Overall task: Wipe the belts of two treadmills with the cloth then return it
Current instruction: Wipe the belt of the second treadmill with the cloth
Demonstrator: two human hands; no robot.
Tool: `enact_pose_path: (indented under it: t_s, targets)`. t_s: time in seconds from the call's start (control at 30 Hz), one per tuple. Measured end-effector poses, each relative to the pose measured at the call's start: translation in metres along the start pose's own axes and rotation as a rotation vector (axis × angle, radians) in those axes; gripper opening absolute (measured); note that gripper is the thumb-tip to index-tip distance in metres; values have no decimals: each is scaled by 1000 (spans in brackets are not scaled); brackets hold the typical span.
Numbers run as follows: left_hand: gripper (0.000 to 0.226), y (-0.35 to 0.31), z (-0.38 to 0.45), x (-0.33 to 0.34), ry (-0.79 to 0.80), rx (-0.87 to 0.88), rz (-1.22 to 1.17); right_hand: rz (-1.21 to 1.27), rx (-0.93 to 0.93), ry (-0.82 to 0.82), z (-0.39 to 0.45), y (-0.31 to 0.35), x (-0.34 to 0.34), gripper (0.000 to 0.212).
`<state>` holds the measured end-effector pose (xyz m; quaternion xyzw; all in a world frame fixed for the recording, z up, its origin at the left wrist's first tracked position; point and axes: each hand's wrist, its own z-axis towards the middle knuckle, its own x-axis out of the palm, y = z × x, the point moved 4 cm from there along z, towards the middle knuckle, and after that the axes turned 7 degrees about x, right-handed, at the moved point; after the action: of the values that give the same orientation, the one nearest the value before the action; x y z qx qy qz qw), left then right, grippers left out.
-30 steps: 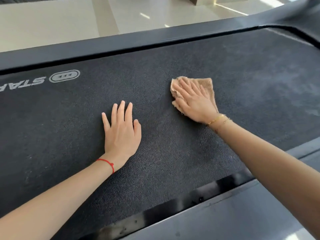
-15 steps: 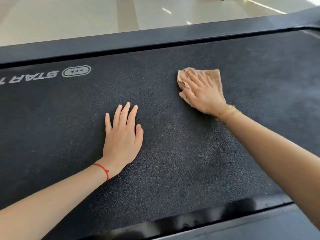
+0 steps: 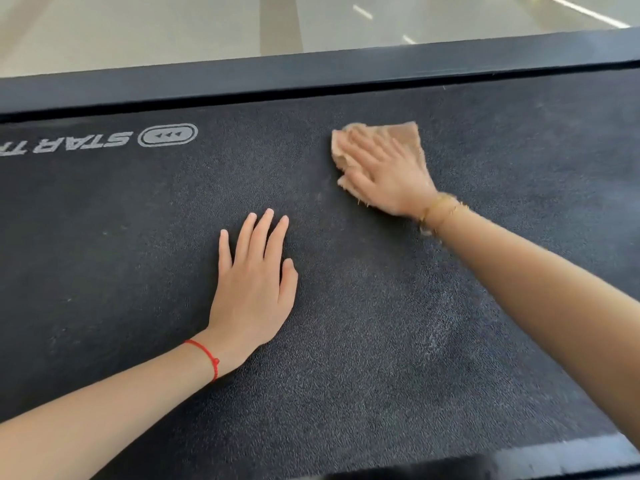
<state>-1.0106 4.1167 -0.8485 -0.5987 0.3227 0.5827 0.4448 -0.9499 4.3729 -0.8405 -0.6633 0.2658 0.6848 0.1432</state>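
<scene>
A black textured treadmill belt (image 3: 381, 341) fills most of the view, with a white logo (image 3: 168, 135) printed at its far left. My right hand (image 3: 384, 174) lies flat with straight fingers on a tan cloth (image 3: 405, 135), pressing it onto the belt near the far side. The cloth shows beyond and to the right of the fingers. My left hand (image 3: 254, 285) rests palm down on the bare belt, fingers straight and slightly spread, nearer to me and left of the cloth.
A dark side rail (image 3: 311, 74) borders the belt's far edge, with pale shiny floor (image 3: 173, 26) beyond it. Another dark rail (image 3: 554, 459) runs along the near edge at the bottom right.
My right hand has slid the cloth a little farther across the belt toward the far rail. The view has shifted left, showing more of the logo. My left hand stays flat in place.
</scene>
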Motion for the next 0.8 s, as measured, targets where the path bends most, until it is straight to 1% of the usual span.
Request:
enact_pose_path:
  t_s: [0.1, 0.2, 0.27, 0.33, 0.4, 0.5, 0.67, 0.73, 0.8]
  targets:
    - [65, 0, 1, 0, 7, -6, -13, 45, 141, 14, 54, -4, -2, 55]
    - [64, 2, 3, 1, 7, -6, -27, 63, 153, 52, 93, 21, -1, 57]
    - [63, 2, 2, 1, -1, -9, -32, 45, 71, 67, 105, 53, 3, 59]
    - [63, 2, 2, 1, -5, -5, -44, 18, -60, 75, 103, 87, 8, 58]
    - [61, 2, 1, 0, -3, -6, -61, 30, -142, 86, 94, 101, 12, 55]
    - [57, 1, 1, -2, 3, -9, -73, 53, -133, 85, 79, 71, 8, 55]
    - [57, -1, 0, -4, 9, -22, -72, 63, 119, 52, 53, -18, -7, 59]
    - [56, -2, 1, -4, -4, -19, -72, 77, 162, 50, 33, -34, -10, 58]
    - [56, -2, 0, -4, -21, -13, -68, 79, 147, 66, 7, -32, -7, 56]
